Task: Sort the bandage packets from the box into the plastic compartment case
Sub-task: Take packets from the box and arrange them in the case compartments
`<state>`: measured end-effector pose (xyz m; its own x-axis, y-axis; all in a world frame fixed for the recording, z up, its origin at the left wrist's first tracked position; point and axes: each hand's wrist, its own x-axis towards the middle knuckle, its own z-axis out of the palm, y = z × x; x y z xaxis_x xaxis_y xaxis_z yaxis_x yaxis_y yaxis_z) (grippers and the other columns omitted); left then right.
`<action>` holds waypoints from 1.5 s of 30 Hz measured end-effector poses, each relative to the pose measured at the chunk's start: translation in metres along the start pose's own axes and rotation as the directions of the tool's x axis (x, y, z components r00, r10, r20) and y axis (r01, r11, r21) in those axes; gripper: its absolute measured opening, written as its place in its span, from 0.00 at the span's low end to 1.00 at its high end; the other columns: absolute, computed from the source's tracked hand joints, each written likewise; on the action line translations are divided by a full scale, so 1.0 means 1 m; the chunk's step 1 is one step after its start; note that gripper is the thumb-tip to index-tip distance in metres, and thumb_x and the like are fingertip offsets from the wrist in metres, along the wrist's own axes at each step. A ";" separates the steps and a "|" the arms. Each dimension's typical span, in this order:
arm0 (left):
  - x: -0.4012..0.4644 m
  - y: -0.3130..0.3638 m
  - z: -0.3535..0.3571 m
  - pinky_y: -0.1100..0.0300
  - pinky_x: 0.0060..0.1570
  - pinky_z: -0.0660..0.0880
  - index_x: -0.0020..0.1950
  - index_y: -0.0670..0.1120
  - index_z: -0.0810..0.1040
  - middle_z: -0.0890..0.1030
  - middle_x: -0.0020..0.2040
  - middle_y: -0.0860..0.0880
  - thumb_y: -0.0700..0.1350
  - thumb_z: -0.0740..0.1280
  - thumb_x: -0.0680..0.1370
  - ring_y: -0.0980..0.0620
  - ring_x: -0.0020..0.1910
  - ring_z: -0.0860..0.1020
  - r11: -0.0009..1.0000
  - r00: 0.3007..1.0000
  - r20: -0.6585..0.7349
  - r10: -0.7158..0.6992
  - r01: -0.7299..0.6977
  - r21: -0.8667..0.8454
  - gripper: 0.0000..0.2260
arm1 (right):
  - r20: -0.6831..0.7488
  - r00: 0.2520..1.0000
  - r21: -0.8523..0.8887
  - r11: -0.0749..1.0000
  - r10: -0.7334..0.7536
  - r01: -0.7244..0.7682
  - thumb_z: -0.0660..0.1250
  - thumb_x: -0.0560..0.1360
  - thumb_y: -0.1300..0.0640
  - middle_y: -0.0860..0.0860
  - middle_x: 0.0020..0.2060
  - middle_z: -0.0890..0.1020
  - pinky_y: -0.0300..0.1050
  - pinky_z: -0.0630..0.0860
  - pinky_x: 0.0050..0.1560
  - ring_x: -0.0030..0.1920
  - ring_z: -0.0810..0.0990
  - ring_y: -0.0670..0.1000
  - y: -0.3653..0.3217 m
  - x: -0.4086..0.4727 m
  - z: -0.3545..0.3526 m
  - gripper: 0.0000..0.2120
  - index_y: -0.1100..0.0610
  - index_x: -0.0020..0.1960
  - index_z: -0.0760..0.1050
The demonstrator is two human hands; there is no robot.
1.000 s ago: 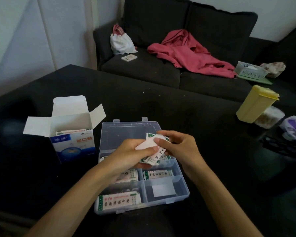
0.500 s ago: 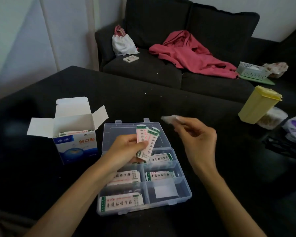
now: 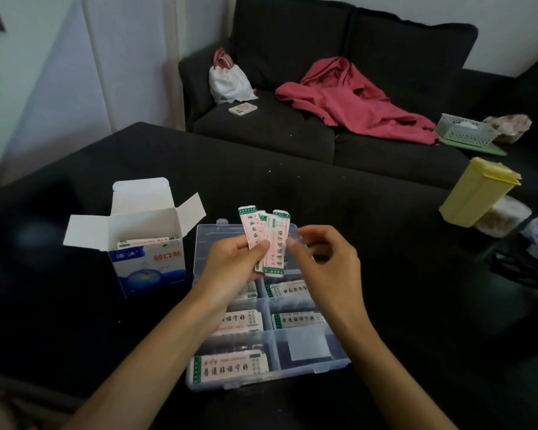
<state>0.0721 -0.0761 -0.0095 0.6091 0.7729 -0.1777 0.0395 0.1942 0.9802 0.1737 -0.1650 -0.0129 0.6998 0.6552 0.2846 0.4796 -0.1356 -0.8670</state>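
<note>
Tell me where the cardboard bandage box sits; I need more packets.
In the head view the cardboard bandage box stands open on the dark table, left of the plastic compartment case.

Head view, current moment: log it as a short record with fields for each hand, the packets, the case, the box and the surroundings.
left hand: left hand grips a fan of bandage packets above the case
right hand: right hand beside the fan, fingers loosely curled, apparently holding nothing
case: plastic compartment case open on the black table; five compartments hold packets, the near-right one holds only a white slip
box: cardboard box left of the case, flaps open, packets inside
surroundings: yellow container at right; red garment on sofa
</note>
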 end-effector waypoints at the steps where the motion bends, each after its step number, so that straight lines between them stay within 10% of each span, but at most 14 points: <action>1: 0.000 -0.001 0.002 0.62 0.45 0.80 0.61 0.46 0.77 0.84 0.50 0.48 0.42 0.63 0.79 0.54 0.47 0.83 1.000 1.000 0.000 0.026 -0.026 0.010 0.11 | 0.024 0.990 0.103 0.984 0.141 -0.143 0.68 0.73 0.51 0.44 0.48 0.78 0.35 0.76 0.42 0.46 0.79 0.42 -0.002 0.000 0.002 0.12 0.49 0.56 0.74; 4: -0.002 -0.005 0.006 0.67 0.40 0.79 0.62 0.47 0.77 0.83 0.52 0.49 0.43 0.64 0.78 0.55 0.47 0.83 0.996 0.996 0.015 0.087 -0.088 0.020 0.12 | 0.147 0.935 0.238 0.905 0.324 -0.352 0.66 0.75 0.51 0.45 0.45 0.82 0.35 0.75 0.39 0.45 0.81 0.43 -0.002 -0.004 0.005 0.09 0.49 0.54 0.77; 18: 0.009 -0.014 0.014 0.65 0.49 0.64 0.69 0.47 0.68 0.63 0.56 0.55 0.53 0.51 0.82 0.59 0.56 0.62 0.717 0.964 0.055 0.260 -0.231 0.657 0.19 | 0.191 0.948 0.398 0.862 0.256 -0.313 0.64 0.76 0.59 0.47 0.43 0.84 0.34 0.78 0.39 0.43 0.83 0.42 -0.003 -0.007 0.010 0.09 0.52 0.56 0.77; 30: 0.005 0.002 -0.007 0.71 0.32 0.75 0.47 0.53 0.79 0.81 0.43 0.57 0.43 0.69 0.75 0.64 0.38 0.81 0.935 0.967 -0.066 0.246 -0.219 0.279 0.05 | 0.413 0.839 0.433 0.734 0.354 -0.523 0.63 0.77 0.58 0.52 0.47 0.83 0.41 0.80 0.45 0.47 0.82 0.48 0.003 0.009 -0.010 0.07 0.50 0.53 0.77; 38: 0.006 0.000 -0.004 0.71 0.32 0.75 0.44 0.49 0.82 0.84 0.40 0.53 0.40 0.71 0.73 0.60 0.37 0.82 0.968 0.991 -0.026 0.134 -0.125 0.217 0.04 | 0.398 0.903 0.218 0.939 0.164 -0.267 0.64 0.77 0.60 0.45 0.44 0.83 0.35 0.79 0.39 0.44 0.83 0.43 0.008 0.010 -0.012 0.11 0.44 0.53 0.75; 45: 0.014 -0.003 -0.006 0.60 0.59 0.69 0.65 0.56 0.71 0.75 0.59 0.57 0.47 0.63 0.79 0.58 0.62 0.69 0.606 0.899 0.102 0.426 -0.367 0.706 0.15 | 0.539 0.840 -0.237 0.969 0.067 0.075 0.63 0.77 0.60 0.46 0.54 0.77 0.39 0.79 0.46 0.54 0.78 0.45 0.023 0.043 -0.051 0.11 0.48 0.56 0.72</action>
<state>0.0763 -0.0621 -0.0151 0.6454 0.7160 0.2663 0.3600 -0.5925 0.7207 0.2415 -0.1778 -0.0003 0.3344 0.9416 -0.0389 0.6427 -0.2581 -0.7214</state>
